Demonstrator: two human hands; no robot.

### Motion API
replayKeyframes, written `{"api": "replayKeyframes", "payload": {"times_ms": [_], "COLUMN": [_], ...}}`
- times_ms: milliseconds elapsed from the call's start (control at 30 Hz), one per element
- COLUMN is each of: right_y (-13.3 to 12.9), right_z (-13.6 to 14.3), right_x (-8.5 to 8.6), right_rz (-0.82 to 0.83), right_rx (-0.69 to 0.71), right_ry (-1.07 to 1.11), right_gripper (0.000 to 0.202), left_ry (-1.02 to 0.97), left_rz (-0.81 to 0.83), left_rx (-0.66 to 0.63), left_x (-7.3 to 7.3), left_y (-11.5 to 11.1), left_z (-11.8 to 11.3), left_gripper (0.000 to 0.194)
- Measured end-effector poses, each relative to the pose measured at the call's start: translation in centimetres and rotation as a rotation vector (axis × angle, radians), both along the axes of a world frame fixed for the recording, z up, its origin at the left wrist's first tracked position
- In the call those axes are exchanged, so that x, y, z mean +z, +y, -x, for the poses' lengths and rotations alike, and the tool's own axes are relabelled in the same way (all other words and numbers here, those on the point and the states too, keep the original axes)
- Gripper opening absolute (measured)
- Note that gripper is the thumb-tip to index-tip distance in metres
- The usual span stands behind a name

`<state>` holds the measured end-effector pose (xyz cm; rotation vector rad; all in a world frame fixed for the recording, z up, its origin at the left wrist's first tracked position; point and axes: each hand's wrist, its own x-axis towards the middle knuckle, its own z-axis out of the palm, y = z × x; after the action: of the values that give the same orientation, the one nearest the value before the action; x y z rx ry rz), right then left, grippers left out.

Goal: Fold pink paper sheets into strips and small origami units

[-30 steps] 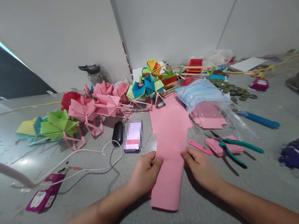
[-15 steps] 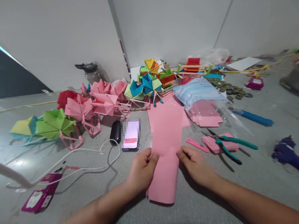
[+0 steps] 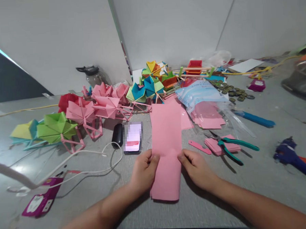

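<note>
A long folded sheet of pink paper [image 3: 166, 134] is held between my two hands above the table. My left hand [image 3: 145, 168] pinches its left edge, thumb on top. On the opposite edge, my right hand [image 3: 194, 165] grips with thumb and curled fingers. The near end of the paper shows a rounded fold. More pink paper [image 3: 186, 119] lies behind it, partly covered. Just right of my right hand are a pink cutter [image 3: 199, 147], a stack of small pink papers [image 3: 211, 146] and teal-handled pliers [image 3: 230, 155] resting on that stack.
A phone [image 3: 133, 137] and a black case [image 3: 117, 135] lie left of the paper. Folded paper pieces [image 3: 81, 111] line the back left. A plastic bag [image 3: 201, 93], blue tool [image 3: 257, 118] and blue glue gun [image 3: 293, 155] are at right. A white cable [image 3: 81, 172] crosses the left side.
The pink paper has straightened and its near end has shifted slightly away from me. Both hands keep their hold. The view has moved a little.
</note>
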<state>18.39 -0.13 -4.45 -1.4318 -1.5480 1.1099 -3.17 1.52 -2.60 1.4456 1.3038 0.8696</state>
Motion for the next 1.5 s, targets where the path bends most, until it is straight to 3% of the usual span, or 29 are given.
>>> {"api": "replayKeyframes", "payload": {"times_ms": [933, 1100, 1267, 1500], "right_y": [-0.9, -1.2, -1.1, -1.0], "right_z": [0.7, 0.8, 0.7, 0.6], "right_x": [-0.3, -0.4, -0.8, 0.0], "right_rz": [-0.033, -0.079, -0.067, -0.068], "right_rx": [0.101, 0.112, 0.110, 0.148], "right_ry": [-0.038, -0.073, -0.129, -0.094], "right_gripper": [0.058, 0.049, 0.056, 0.044], "left_ry": [-0.136, -0.121, -0.099, -0.144], "left_rz": [-0.038, -0.108, -0.150, -0.165], "left_rx": [0.185, 0.248, 0.276, 0.334], "left_x": [0.6, 1.0, 1.1, 1.3], "left_y": [0.3, 0.8, 1.4, 2.1], "left_z": [-0.1, 0.1, 0.4, 0.4], "left_gripper": [0.038, 0.036, 0.039, 0.040]}}
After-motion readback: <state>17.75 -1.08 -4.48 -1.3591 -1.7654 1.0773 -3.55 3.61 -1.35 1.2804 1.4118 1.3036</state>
